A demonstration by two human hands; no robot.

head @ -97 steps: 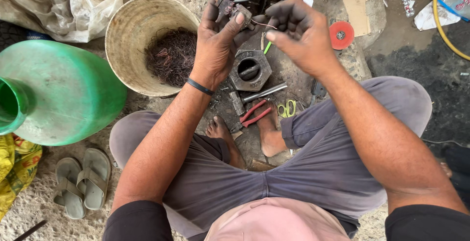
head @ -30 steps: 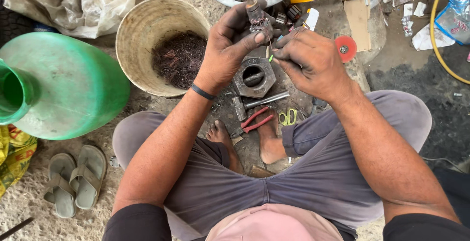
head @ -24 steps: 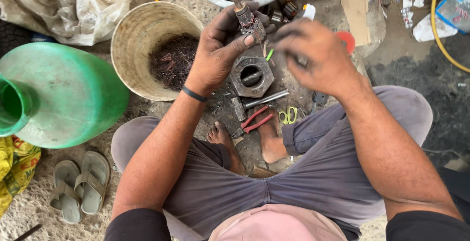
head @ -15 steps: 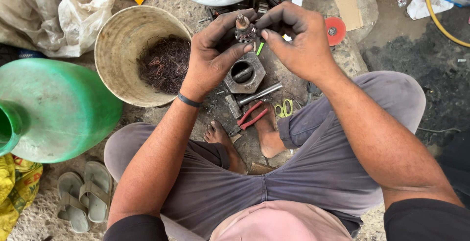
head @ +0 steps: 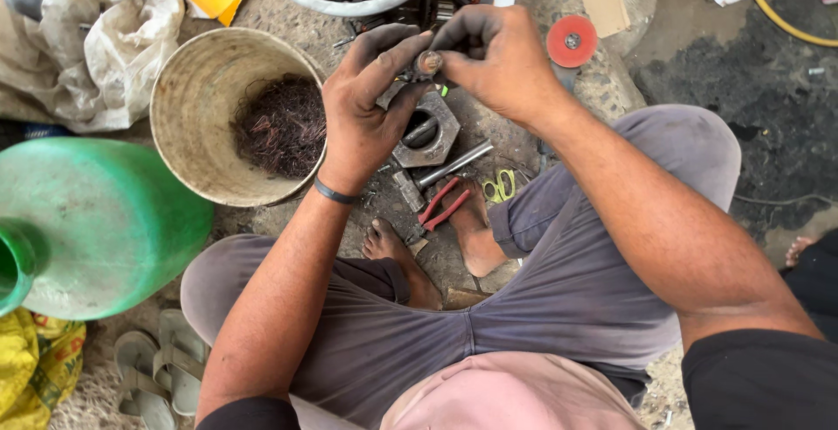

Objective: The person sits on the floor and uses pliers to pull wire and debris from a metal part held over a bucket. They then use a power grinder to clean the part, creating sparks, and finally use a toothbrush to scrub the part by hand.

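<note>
A small cylindrical metal part (head: 428, 62) with a coppery end is held between both hands, above a large hexagonal nut (head: 426, 130) lying on the ground. The left hand (head: 371, 107) is closed on it, with thumb and forefinger pinching its side; the right hand (head: 497, 56) is closed on it from the right, fingertips curled over the top. Most of the part's body is hidden by the fingers, so its full shape cannot be made out.

Just near of the nut, a steel rod (head: 454, 164), red-handled pliers (head: 443, 204) and small yellow-green scissors (head: 499, 185) are seen between bare feet. To the left, a round basket (head: 188, 103) holding tangled copper wire (head: 279, 126) is placed, with a green jug (head: 96, 220) nearer and partly cut off at the left edge. At the far edge, a basin (head: 349, 4) of dark scrap pieces is cut off. A red disc (head: 572, 41) lies to the right.
</note>
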